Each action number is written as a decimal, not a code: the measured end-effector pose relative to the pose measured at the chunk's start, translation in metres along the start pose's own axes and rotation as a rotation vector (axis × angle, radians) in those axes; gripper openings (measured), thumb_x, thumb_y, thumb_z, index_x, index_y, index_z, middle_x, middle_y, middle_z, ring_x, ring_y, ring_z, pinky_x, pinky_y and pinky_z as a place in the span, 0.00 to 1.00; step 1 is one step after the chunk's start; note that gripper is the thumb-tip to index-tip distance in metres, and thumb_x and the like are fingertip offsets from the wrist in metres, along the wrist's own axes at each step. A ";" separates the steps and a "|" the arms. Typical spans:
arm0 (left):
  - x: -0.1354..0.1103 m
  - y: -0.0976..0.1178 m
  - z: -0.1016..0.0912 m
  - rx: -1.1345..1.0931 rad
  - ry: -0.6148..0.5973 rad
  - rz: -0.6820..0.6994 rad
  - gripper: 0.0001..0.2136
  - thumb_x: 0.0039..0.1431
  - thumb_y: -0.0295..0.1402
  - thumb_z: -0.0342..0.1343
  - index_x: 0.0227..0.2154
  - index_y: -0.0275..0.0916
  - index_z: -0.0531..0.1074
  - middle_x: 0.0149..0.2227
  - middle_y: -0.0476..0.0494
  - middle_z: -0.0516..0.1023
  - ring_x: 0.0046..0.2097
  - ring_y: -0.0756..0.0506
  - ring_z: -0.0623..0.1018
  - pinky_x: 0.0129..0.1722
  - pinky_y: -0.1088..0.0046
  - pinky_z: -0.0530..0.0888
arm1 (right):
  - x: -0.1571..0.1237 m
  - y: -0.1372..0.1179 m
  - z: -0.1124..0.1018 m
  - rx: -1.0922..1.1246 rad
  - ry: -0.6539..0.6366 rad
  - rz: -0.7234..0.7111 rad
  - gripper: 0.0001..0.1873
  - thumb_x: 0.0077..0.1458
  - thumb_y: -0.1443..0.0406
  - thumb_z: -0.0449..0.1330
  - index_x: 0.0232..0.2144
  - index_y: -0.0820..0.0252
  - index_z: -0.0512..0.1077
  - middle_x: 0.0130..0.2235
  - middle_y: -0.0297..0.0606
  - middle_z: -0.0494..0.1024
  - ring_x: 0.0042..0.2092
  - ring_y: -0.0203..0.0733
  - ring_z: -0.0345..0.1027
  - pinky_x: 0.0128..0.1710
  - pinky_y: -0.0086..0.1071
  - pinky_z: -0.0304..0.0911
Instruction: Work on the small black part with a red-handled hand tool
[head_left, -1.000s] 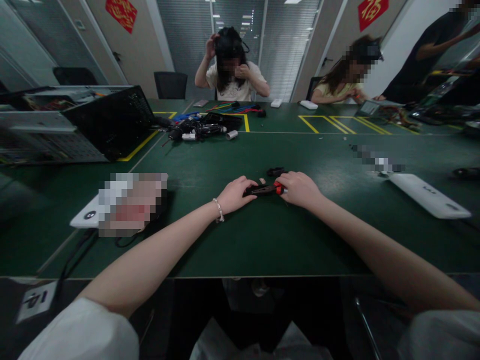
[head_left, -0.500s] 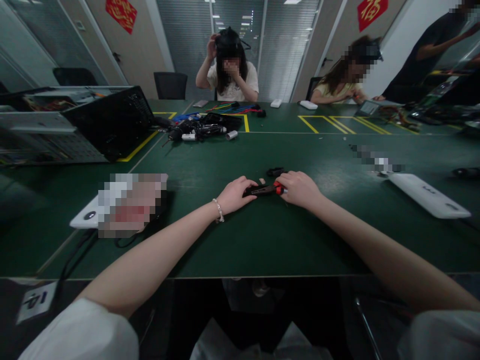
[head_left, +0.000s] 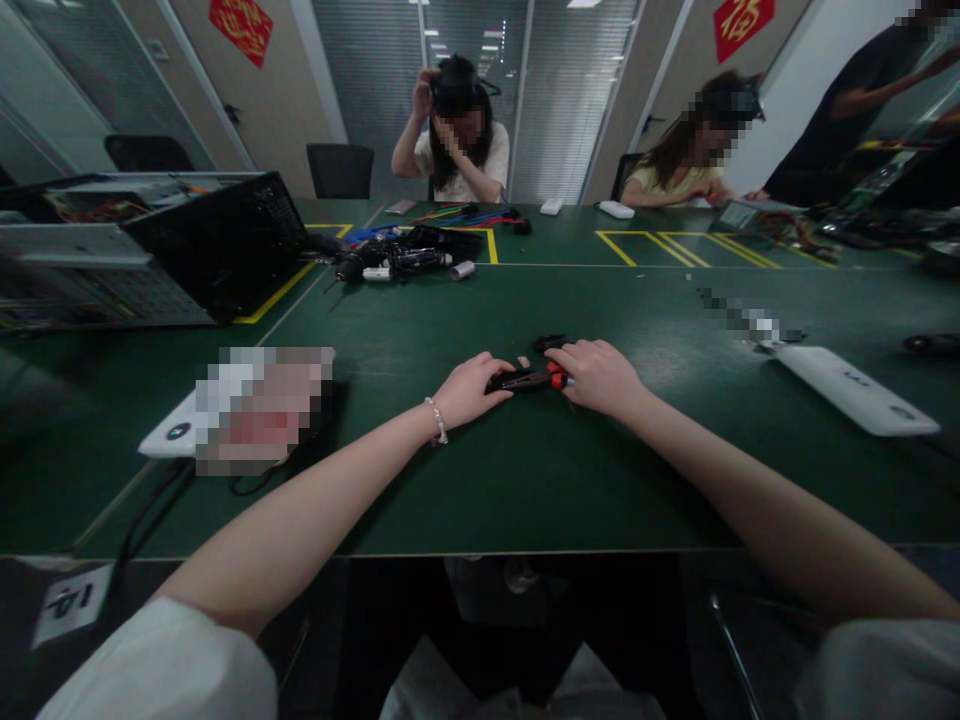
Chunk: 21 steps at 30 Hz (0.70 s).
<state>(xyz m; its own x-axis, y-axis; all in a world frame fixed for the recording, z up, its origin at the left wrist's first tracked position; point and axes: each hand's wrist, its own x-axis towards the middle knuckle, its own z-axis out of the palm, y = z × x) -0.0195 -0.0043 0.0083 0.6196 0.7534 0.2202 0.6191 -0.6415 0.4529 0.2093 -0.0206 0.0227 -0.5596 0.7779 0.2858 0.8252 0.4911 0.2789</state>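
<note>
My right hand (head_left: 602, 376) is closed around the red-and-black handles of a pair of pliers (head_left: 534, 380), whose dark jaws point left. At the jaw end, my left hand (head_left: 471, 388) pinches a small black piece (head_left: 498, 381) between thumb and fingers. Its exact kind is too dark to make out, and the fingers cover part of it. Just beyond the pliers lie a small black object (head_left: 550, 343) and a tiny tan scrap (head_left: 523, 361), neither of them held.
The green table (head_left: 465, 500) carries an open computer case (head_left: 217, 245) on the left and a heap of black cables and parts (head_left: 409, 255) farther back. White power banks (head_left: 855, 390) lie to either side. Across the table sit two people; another stands far right.
My hands and the pliers hold almost the same place; the fingers of my right hand have shifted slightly on the handles. The person opposite has moved a hand across the face.
</note>
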 end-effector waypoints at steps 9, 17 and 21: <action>0.000 0.001 -0.001 0.003 -0.005 -0.016 0.15 0.53 0.34 0.56 0.45 0.38 0.68 0.38 0.44 0.69 0.38 0.46 0.71 0.37 0.69 0.70 | 0.002 0.000 -0.001 0.040 -0.080 0.037 0.12 0.47 0.65 0.54 0.35 0.63 0.71 0.37 0.44 0.75 0.37 0.44 0.65 0.35 0.34 0.54; 0.000 0.001 -0.002 0.029 -0.022 -0.011 0.16 0.55 0.35 0.54 0.46 0.38 0.68 0.38 0.43 0.69 0.38 0.46 0.71 0.37 0.69 0.69 | 0.001 0.001 -0.001 0.018 -0.027 0.000 0.12 0.47 0.67 0.53 0.36 0.63 0.71 0.37 0.44 0.74 0.38 0.45 0.63 0.35 0.34 0.52; -0.001 0.000 0.000 0.038 -0.014 -0.010 0.16 0.55 0.35 0.54 0.46 0.38 0.68 0.38 0.43 0.68 0.38 0.46 0.71 0.37 0.69 0.69 | 0.001 0.003 0.002 0.017 -0.035 0.007 0.12 0.46 0.66 0.54 0.35 0.63 0.71 0.37 0.44 0.74 0.38 0.45 0.63 0.35 0.34 0.52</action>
<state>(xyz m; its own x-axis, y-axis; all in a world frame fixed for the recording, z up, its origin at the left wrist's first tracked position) -0.0202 -0.0045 0.0083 0.6199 0.7578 0.2033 0.6429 -0.6392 0.4220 0.2110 -0.0177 0.0220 -0.5512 0.7943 0.2554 0.8303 0.4921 0.2615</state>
